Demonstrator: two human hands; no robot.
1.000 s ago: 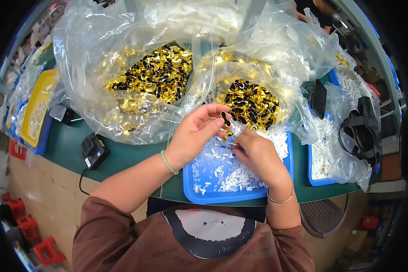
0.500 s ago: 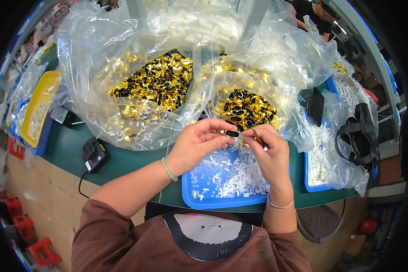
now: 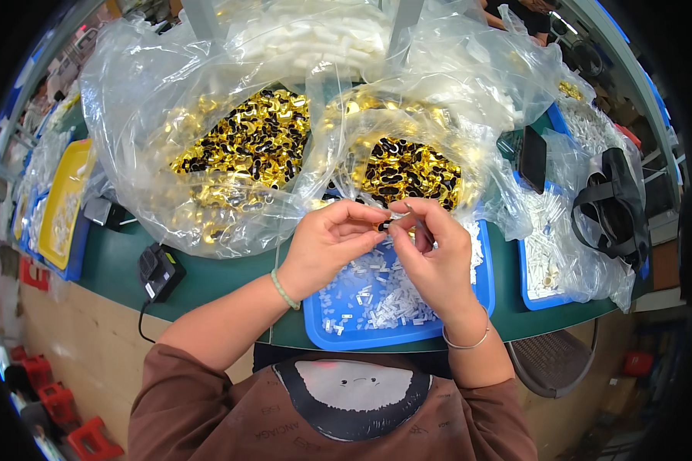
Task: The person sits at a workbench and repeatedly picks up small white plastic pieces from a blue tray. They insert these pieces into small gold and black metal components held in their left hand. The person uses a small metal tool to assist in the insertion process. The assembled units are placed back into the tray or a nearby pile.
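Left hand: the left hand (image 3: 327,246) is curled nearly closed, with thumb and fingertips pinching a small dark part (image 3: 383,226).
Right hand: the right hand (image 3: 436,257) is also curled in, its fingertips meeting the left hand's at that same part; the piece is too small to say which hand bears most of it.
Where the part is: held in the air between both hands, just above the blue tray (image 3: 377,336).
Blue tray: lies on the green desk (image 3: 207,280) right in front of the person, scattered with small white pieces (image 3: 377,296).
Bags: two clear plastic bags of gold and black parts, one behind the left hand (image 3: 246,142) and one just behind the fingertips (image 3: 407,169).
Right side: a second blue tray (image 3: 542,296) in plastic, with a black strap (image 3: 615,207) beside it.
Left side: a black box with a cable (image 3: 160,270), and a yellow tray (image 3: 61,200) farther out.
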